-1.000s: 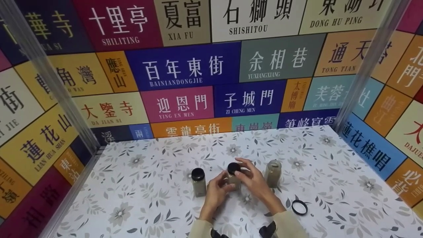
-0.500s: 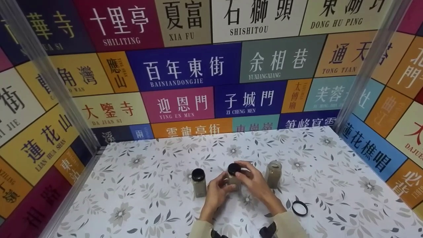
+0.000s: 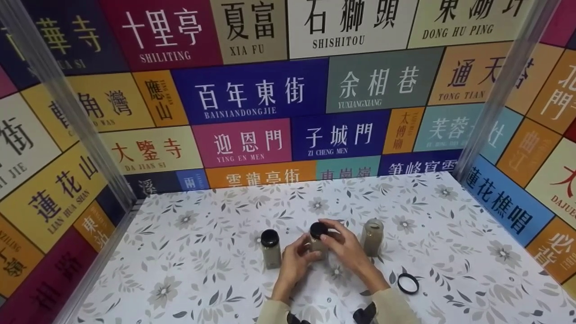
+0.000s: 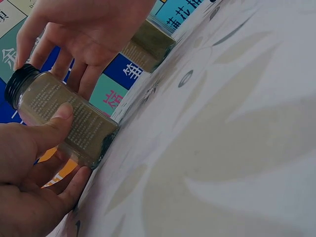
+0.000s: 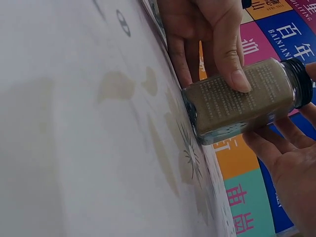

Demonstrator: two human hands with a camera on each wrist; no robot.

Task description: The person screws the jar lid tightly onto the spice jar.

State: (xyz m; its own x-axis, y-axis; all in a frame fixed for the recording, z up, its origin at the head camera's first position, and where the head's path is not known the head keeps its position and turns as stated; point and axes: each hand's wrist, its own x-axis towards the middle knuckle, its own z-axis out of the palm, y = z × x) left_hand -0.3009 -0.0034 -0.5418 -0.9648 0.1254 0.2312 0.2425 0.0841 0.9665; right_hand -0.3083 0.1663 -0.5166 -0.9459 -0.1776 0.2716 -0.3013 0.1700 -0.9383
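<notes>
The left hand (image 3: pixel 294 261) gripped the middle jar (image 4: pixel 64 118) standing on the floral table (image 3: pixel 202 270), thumb curled against its label, while the right hand (image 3: pixel 344 247) pinched its black cap (image 3: pixel 318 229).

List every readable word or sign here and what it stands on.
"SHILITING": red wall panel.
"XIA FU": tan panel.
"SHISHITOU": white panel.
"BAINIANDONGJIE": blue panel.
"YING EN MEN": pink panel.
"ZI CHENG MEN": blue panel.
Label on held jar: too small to read.

Both cream-sleeved forearms reach forward from the near edge, the left hand (image 3: pixel 294 261) curled in a grip, the right hand (image 3: pixel 344 245) pinching from above.
</notes>
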